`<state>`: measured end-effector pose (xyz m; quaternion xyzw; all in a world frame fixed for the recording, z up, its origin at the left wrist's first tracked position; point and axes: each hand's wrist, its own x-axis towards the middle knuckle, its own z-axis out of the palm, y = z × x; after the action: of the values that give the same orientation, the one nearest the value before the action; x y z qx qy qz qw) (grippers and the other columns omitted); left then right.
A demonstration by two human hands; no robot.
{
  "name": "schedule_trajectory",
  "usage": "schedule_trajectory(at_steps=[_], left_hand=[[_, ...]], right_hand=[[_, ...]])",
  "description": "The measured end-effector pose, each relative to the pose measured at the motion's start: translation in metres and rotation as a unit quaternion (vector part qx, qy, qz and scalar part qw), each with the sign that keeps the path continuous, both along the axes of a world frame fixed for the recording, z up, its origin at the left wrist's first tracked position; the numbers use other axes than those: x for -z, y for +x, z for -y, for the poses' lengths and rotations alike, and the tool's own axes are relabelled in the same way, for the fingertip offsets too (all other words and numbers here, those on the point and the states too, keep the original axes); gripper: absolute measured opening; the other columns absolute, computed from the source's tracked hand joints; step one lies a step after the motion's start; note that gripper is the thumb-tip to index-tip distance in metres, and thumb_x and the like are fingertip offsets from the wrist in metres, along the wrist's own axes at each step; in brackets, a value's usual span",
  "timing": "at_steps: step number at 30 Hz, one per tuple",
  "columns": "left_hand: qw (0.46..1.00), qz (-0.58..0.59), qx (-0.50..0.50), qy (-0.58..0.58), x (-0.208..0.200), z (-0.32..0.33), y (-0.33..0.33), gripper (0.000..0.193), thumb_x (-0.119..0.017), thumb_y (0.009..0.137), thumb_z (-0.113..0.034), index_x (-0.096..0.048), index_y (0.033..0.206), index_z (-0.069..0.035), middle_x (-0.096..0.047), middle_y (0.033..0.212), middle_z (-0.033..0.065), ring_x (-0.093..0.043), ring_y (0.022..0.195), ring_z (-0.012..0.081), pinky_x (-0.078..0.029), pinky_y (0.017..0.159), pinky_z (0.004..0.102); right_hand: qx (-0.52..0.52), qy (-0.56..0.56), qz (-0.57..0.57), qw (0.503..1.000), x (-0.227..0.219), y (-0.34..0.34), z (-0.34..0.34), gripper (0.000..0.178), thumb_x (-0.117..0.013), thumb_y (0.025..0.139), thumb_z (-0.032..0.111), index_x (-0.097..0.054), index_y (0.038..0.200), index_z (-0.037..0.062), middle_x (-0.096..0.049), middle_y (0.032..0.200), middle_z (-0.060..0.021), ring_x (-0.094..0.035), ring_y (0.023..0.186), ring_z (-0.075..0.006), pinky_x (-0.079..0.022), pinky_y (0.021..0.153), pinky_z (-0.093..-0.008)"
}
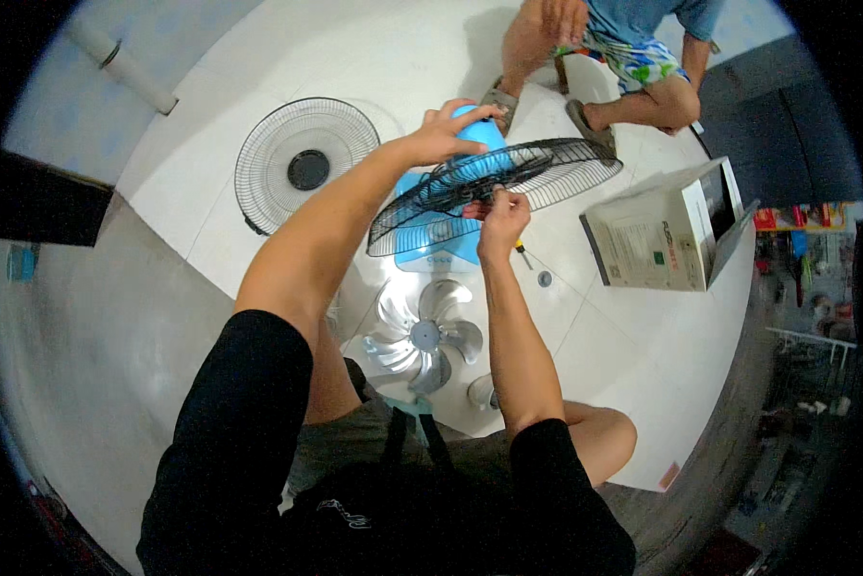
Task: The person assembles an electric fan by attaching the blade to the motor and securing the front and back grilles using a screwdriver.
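Far left: a dark box-like piece (52, 197), cut by the black rim; a pale pipe (129, 72) against the wall. On the light tiled floor (206, 206), a round wire grille (306, 171) lies flat, dark disc at its centre.

Next, nearer the person's crossed legs, a silvery fan blade (425, 336) with a grey hub, lying flat. Beyond it, the fan's blue base (436, 252), partly covered by the tilted black wire guard (571, 182). Guard stands steeply on edge at the fan head, between the two hands.

Left hand (441, 134) reaches over the top — fingers and thumb apart, clamped around the blue motor housing (481, 132) behind the guard. A small white cup-like object (482, 392) sits by the right forearm, partly hidden.

Right hand (503, 216) at the guard's centre, near side: fingertips bunched together; cannot tell whether anything is pinched between them. Just beside that wrist, a yellow-handled screwdriver (521, 248) and a small dark disc (545, 279) on the tiles.

Further right, another person (643, 67) squats beyond the guard; then an open white carton (652, 240), printed side showing. Far right — cluttered shelves (811, 326), blurred.
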<state>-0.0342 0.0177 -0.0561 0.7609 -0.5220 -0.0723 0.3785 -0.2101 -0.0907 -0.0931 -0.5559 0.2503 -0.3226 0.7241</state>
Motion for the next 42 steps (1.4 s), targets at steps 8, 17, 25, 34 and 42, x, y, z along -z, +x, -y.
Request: schedule_trajectory(at_steps=[8, 17, 25, 34, 42], left_hand=[[0.999, -0.020, -0.039, 0.022, 0.000, 0.008, 0.005, 0.070, -0.066, 0.089, -0.055, -0.043, 0.150, -0.032, -0.037, 0.155, 0.0170, -0.025, 0.149, 0.0361, -0.025, 0.116, 0.0533], [0.999, -0.044, -0.014, 0.006, -0.002, 0.002, 0.011, 0.068, -0.067, 0.091, -0.052, -0.043, 0.151, -0.030, -0.040, 0.152, 0.0175, -0.040, 0.139, 0.0394, -0.035, 0.115, 0.0471], [0.999, -0.041, -0.017, -0.030, -0.039, -0.003, 0.005, 0.064, -0.063, 0.098, -0.040, -0.039, 0.155, -0.022, -0.034, 0.160, 0.0159, -0.032, 0.147, 0.0340, -0.027, 0.120, 0.0446], [0.934, -0.239, -0.160, -0.212, -0.119, -0.048, -0.034, 0.041, -0.058, 0.102, -0.028, -0.065, 0.123, 0.007, -0.068, 0.123, 0.0200, -0.065, 0.117, 0.0313, -0.050, 0.105, 0.0415], [0.944, -0.112, -0.118, -0.288, -0.194, -0.065, -0.117, 0.030, -0.053, 0.103, -0.013, -0.068, 0.113, 0.011, -0.070, 0.114, 0.0243, -0.069, 0.105, 0.0317, -0.054, 0.094, 0.0409]], right_hand=[[0.011, 0.043, 0.021, 0.999, -0.011, -0.001, -0.006, 0.023, -0.063, 0.096, 0.012, -0.045, 0.089, 0.0003, -0.061, 0.064, -0.0170, -0.063, 0.045, -0.0261, -0.056, 0.042, -0.0370], [-0.075, 0.125, -0.022, 0.989, 0.004, -0.061, 0.039, 0.022, -0.062, 0.099, 0.018, -0.054, 0.101, -0.0028, -0.068, 0.080, -0.0196, -0.069, 0.061, -0.0254, -0.059, 0.056, -0.0338], [0.051, 0.049, -0.371, 0.926, 0.191, -0.251, 0.091, 0.023, -0.062, 0.090, 0.014, -0.064, 0.090, -0.0080, -0.071, 0.073, -0.0185, -0.070, 0.062, -0.0233, -0.058, 0.061, -0.0383], [-0.230, -0.239, -0.552, 0.765, 0.238, -0.329, 0.031, 0.021, -0.062, 0.083, 0.015, -0.072, 0.088, -0.0029, -0.071, 0.091, -0.0256, -0.071, 0.086, -0.0388, -0.057, 0.078, -0.0449], [-0.371, -0.219, -0.539, 0.724, 0.238, -0.300, 0.005, 0.040, -0.063, 0.087, 0.025, -0.068, 0.118, 0.0007, -0.062, 0.132, -0.0246, -0.059, 0.123, -0.0376, -0.050, 0.101, -0.0459]])
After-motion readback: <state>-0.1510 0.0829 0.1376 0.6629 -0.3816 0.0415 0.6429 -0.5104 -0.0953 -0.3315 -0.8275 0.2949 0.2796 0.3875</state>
